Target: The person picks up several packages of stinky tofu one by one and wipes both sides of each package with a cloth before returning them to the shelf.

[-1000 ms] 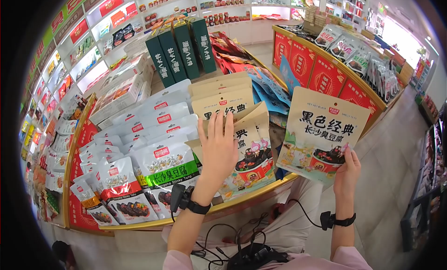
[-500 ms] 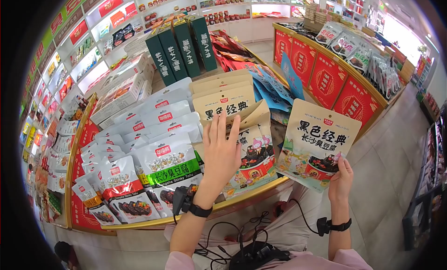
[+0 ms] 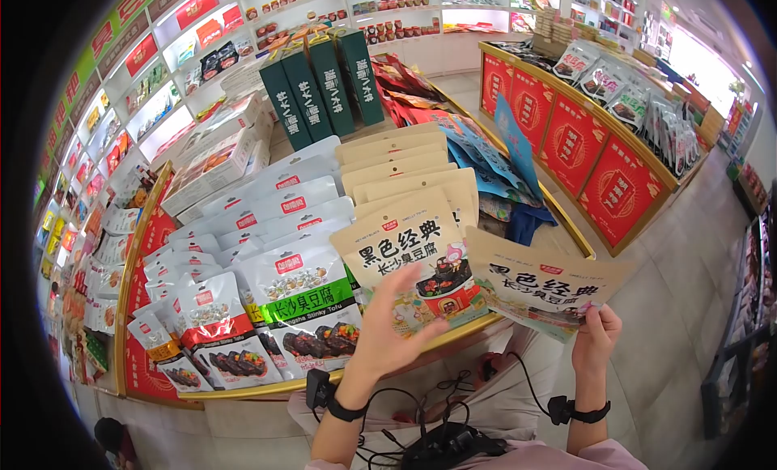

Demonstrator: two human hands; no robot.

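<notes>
My right hand (image 3: pixel 595 340) pinches the lower right edge of a tan stinky tofu bag (image 3: pixel 526 280), which tilts back at the right end of the display. My left hand (image 3: pixel 392 324) is open, thumb and fingers spread, with nothing in it. It hovers in front of the foremost tan bag (image 3: pixel 437 267) of an upright row, covering part of that bag's lower left. More tan bags (image 3: pixel 392 158) stand behind it. To the left of this row are silver stinky tofu bags (image 3: pixel 299 288) with green or red bands.
Dark green boxes (image 3: pixel 328 85) and white cartons (image 3: pixel 210 170) stand farther back on the display. Blue bags (image 3: pixel 490 158) lean at its right side. A gold edge (image 3: pixel 437 346) runs along the front. A second red-panelled counter (image 3: pixel 566 138) with more bags is at the right.
My left hand has drawn back from the row of tan bags towards me and opened. The row's front bag sits straighter. The bag in my right hand has tipped backwards and lower.
</notes>
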